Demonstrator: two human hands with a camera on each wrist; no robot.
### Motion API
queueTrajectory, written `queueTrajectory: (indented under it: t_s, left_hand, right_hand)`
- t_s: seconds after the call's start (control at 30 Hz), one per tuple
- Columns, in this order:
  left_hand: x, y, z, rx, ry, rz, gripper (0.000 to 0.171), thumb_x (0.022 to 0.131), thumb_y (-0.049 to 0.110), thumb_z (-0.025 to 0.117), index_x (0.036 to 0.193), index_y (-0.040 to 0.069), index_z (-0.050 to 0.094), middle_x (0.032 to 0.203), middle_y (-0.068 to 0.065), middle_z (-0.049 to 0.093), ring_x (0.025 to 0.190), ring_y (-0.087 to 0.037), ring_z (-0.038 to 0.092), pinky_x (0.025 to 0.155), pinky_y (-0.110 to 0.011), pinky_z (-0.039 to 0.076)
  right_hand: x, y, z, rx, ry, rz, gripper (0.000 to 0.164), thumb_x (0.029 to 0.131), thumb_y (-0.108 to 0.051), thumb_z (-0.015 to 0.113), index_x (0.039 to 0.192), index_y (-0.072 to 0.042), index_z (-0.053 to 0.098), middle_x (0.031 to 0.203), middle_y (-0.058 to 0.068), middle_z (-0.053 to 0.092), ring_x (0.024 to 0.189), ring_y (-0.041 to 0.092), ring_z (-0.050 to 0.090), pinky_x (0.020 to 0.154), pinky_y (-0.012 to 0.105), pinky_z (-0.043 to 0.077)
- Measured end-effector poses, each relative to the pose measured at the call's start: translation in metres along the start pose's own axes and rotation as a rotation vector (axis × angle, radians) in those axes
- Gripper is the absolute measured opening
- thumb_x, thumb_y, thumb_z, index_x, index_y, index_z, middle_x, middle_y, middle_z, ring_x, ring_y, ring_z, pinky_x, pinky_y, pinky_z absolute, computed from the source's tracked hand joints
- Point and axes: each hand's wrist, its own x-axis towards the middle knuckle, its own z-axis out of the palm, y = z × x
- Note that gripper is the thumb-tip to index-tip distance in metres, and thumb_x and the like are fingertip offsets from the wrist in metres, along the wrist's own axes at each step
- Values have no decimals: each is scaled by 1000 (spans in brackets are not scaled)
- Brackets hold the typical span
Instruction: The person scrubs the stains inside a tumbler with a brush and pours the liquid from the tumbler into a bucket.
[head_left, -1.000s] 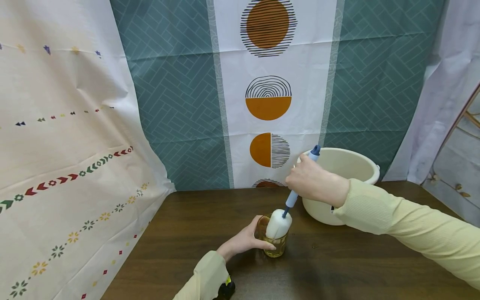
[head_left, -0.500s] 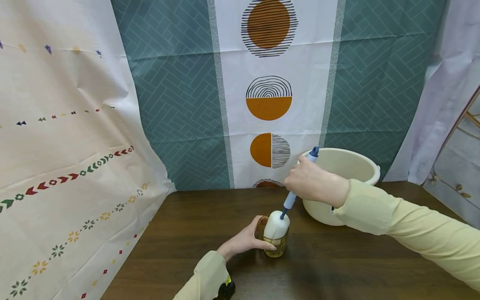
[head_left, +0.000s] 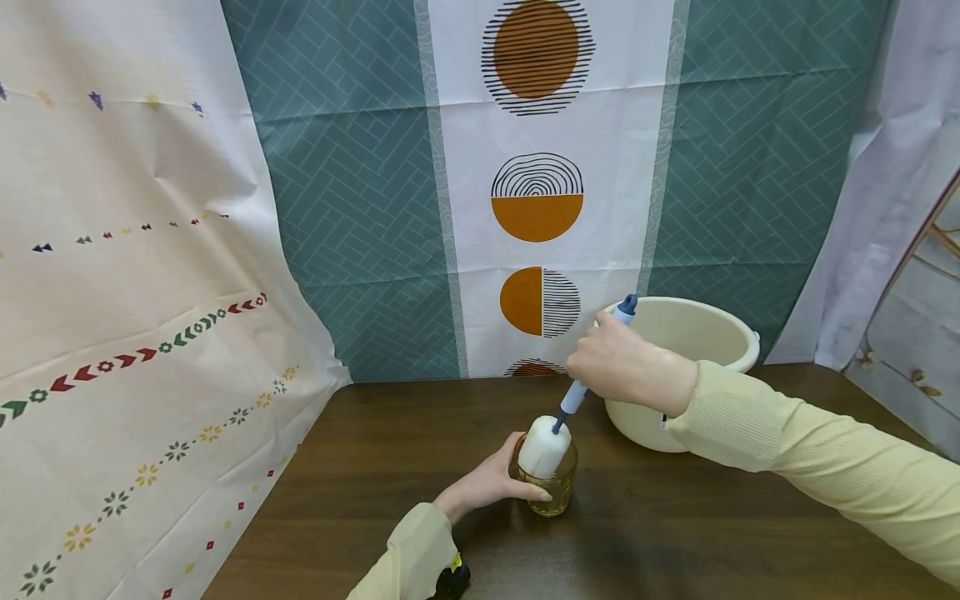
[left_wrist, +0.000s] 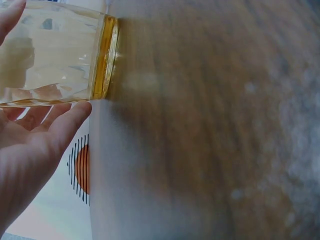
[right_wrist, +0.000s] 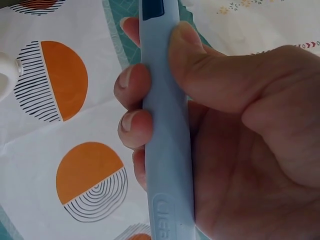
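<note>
The left hand (head_left: 493, 478) has its fingers wrapped round a yellow glass (head_left: 562, 493), near five o'clock on the brown surface (head_left: 420, 425). It looks hard, slippery and easily broken; its sides seem best to hold. Toward one o'clock, the right hand (head_left: 632, 362) has its fingers clamped on a smooth, light-looking brush (right_wrist: 167, 130) with a puffy white tip (head_left: 543, 448).

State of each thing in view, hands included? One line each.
left hand, gripping the glass
glass, upright
right hand, gripping the brush by its handle
brush, tilted, white head partly inside the glass
tub, upright, uncovered; inside bottom not visible
backdrop cloth, hanging, creased
</note>
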Motion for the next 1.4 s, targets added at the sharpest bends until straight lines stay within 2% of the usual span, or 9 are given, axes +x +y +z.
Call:
queueTrajectory:
  t_s: [0.13, 0.33, 0.6, 0.9, 1.2, 1.4]
  left_hand:
    - [0, 0, 0, -10, -1, 2, 73, 73, 32, 75, 130, 22, 31, 115, 3, 45, 105, -15, 44, 88, -44, 32]
    - [0, 0, 0, 6, 8, -2, 69, 73, 30, 75, 127, 23, 33, 113, 4, 45, 104, -14, 44, 87, -45, 32]
    - [0, 0, 1, 14, 9, -4, 71, 73, 30, 75, 129, 23, 31, 117, 5, 43, 109, -15, 41, 89, -46, 30]
    - [0, 0, 0, 8, -7, 0, 76, 74, 31, 74, 134, 21, 28, 121, 2, 43, 111, -17, 42, 89, -46, 31]
    - [0, 1, 1, 16, 9, -30, 75, 74, 31, 74, 133, 26, 28, 122, 5, 41, 113, -17, 39, 89, -46, 31]
    - [0, 1, 1, 40, 7, -20, 75, 74, 32, 74, 133, 22, 29, 124, 2, 39, 116, -19, 36, 89, -48, 30]
  right_hand:
    - [1, 1, 1, -17, 21, 14, 14, 73, -10, 71, 64, -15, 62, 58, -1, 56, 53, 19, 52, 58, 34, 39]
    - [2, 1, 2, -14, 3, 35, 14, 74, -10, 72, 65, -16, 63, 57, -1, 56, 53, 19, 52, 58, 34, 39]
    - [0, 2, 4, -31, 29, 52, 16, 73, -10, 72, 62, -15, 62, 55, 1, 55, 51, 19, 51, 55, 32, 37]
    - [-2, 2, 3, -46, -3, 95, 15, 72, -11, 73, 62, -13, 62, 55, 2, 55, 51, 19, 50, 54, 31, 36]
    - [-7, 2, 4, -35, 37, 114, 20, 71, -8, 72, 58, -14, 58, 54, 1, 51, 49, 18, 48, 52, 30, 35]
    - [-11, 1, 4, -33, 38, 110, 19, 71, -9, 73, 58, -14, 59, 56, 2, 52, 49, 19, 49, 52, 30, 34]
